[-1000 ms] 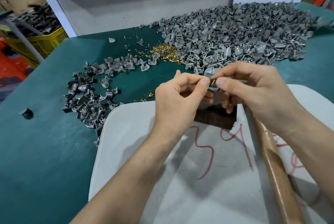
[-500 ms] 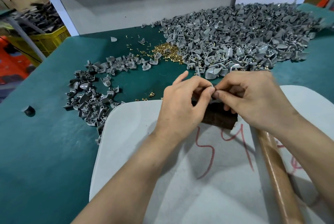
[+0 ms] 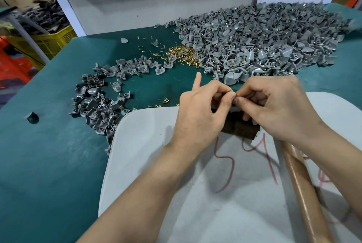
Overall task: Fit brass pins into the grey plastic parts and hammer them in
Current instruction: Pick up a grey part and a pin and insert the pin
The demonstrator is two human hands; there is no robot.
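A small grey part [image 3: 232, 91], nearly hidden, sits pinched between the thumbs and curled fingers of the left hand [image 3: 197, 113] and right hand [image 3: 278, 109], just above a dark block [image 3: 241, 128] on a white board [image 3: 147, 154]. The left forefinger points up, free. A wooden handle [image 3: 299, 180] lies under the right wrist. Beyond, on the green desk [image 3: 49, 154], lie brass pins [image 3: 182, 53] beside a big grey pile [image 3: 264, 42].
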